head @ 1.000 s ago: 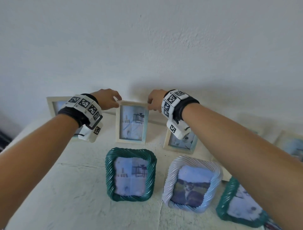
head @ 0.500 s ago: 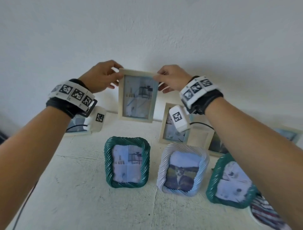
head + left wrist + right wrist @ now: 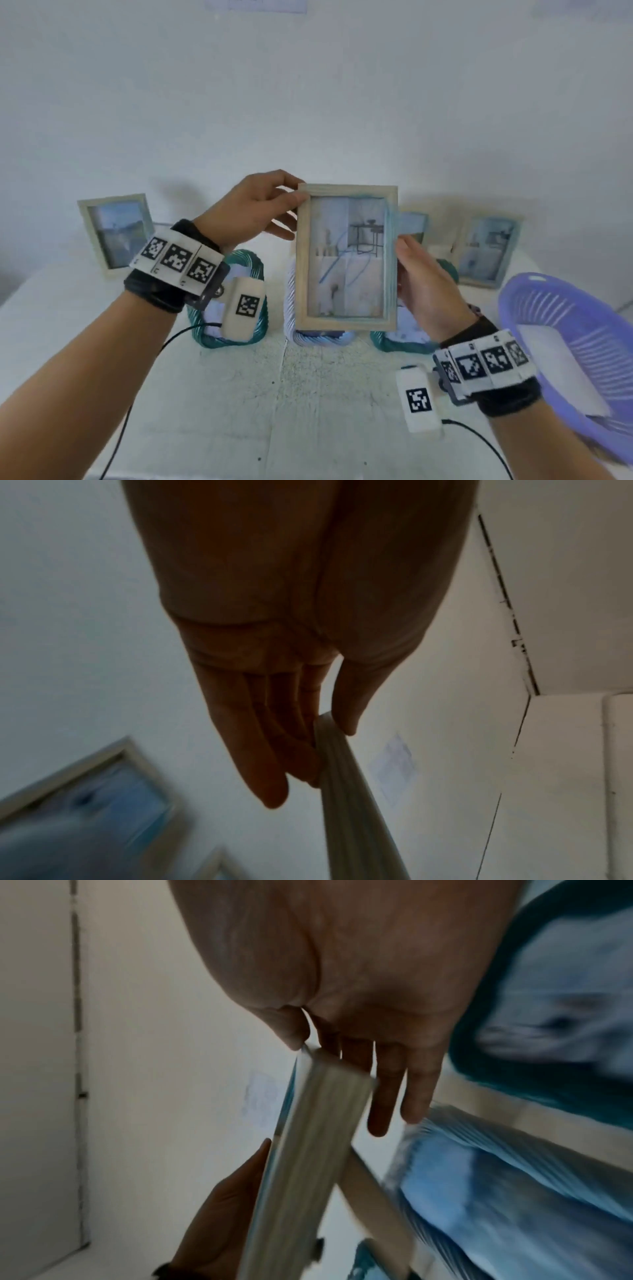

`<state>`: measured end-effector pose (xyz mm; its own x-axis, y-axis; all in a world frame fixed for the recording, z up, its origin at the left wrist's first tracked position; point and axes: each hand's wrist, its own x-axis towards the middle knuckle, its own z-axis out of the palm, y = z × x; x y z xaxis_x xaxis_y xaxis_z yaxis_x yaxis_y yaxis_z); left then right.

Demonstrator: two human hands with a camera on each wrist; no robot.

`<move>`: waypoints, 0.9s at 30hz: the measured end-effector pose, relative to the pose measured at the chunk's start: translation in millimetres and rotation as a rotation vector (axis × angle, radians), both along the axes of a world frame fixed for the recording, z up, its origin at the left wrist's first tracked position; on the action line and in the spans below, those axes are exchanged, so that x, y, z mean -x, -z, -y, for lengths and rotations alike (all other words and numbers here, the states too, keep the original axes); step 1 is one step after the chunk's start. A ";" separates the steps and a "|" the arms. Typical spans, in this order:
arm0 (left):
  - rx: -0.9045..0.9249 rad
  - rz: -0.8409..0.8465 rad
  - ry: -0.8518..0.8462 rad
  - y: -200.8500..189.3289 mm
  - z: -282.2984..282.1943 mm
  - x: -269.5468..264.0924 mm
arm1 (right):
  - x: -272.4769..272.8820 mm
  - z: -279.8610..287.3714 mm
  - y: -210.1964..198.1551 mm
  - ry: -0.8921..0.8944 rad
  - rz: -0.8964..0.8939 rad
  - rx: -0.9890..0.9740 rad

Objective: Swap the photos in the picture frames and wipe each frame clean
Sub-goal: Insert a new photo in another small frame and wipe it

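A lavender slatted basket [image 3: 565, 346] sits at the right edge of the white table [image 3: 239, 394], a pale sheet lying inside it. Behind stands a plain white wall [image 3: 308, 102], and a black cable [image 3: 123, 425] trails across the tabletop.

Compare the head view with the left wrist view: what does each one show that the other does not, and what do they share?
Only the head view shows the front of the held wooden frame with its photo, the right hand on its right edge, the twisted teal frame, the lilac basket and both wrist bands.

Only the left wrist view shows the underside of the left hand: the thumb on one face of the frame's edge, the fingers on the other face.

Both show the left hand pinching that frame near its top corner, and another wooden frame standing at the wall.
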<state>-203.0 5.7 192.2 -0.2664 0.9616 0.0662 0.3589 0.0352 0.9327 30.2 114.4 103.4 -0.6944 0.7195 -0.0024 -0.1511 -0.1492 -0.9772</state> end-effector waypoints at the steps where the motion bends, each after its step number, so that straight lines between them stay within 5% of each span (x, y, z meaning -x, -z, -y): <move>1: 0.027 0.026 0.007 13.5 4.6 -14.0 | -14.1 13.1 15.1 0.034 -0.024 0.060; 6: 0.149 0.099 -0.042 88.0 33.2 -73.4 | -65.3 72.5 83.0 0.136 -0.090 0.327; 11: 0.256 0.071 -0.134 152.6 83.4 -135.9 | -92.8 116.6 115.3 0.247 0.013 0.336; 17: 0.236 0.105 -0.135 179.9 99.5 -197.8 | -107.1 137.1 116.9 0.172 0.062 0.275; 23: 0.198 0.211 -0.129 184.4 96.4 -212.0 | -110.7 134.6 115.0 0.031 0.121 0.488; 27: 0.137 0.428 -0.067 189.5 100.2 -210.4 | -111.2 127.4 114.3 0.085 0.127 0.472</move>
